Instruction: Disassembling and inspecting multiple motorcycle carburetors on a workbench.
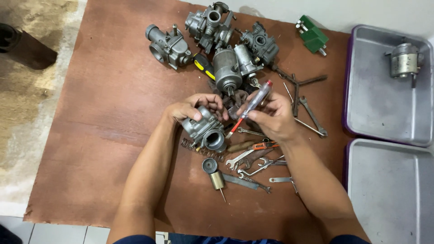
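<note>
While the left hand [195, 107] grips a grey metal carburetor [205, 130] just left of the frame's centre, fingers wrapped over its top, the right hand [273, 118] pinches a screwdriver with a clear handle and red tip [251, 107] between thumb and fingers. The tool slants down and to the left, its blade pointing at the carburetor's side; whether the tip touches the body cannot be told. Both hands hover over a brown board [104, 113] that fills most of the frame.

Judged step: working a screw or jet on the held carburetor with the screwdriver. The next move would seem to call for seating the blade squarely in its slot and keeping the body braced against the turning force.

Below the hands lie a coil spring [195, 148], a brass-coloured slide with a needle [217, 180], a dark round cap [209, 165] and several loose wrenches [253, 162]. At the top centre stand three further carburetors [168, 45] and a yellow-and-black handled tool [204, 65]. A green block [313, 36] sits at the upper right of the board. Two grey metal trays [375, 108] occupy the right edge, the upper one holding a small metal part [403, 59].
</note>
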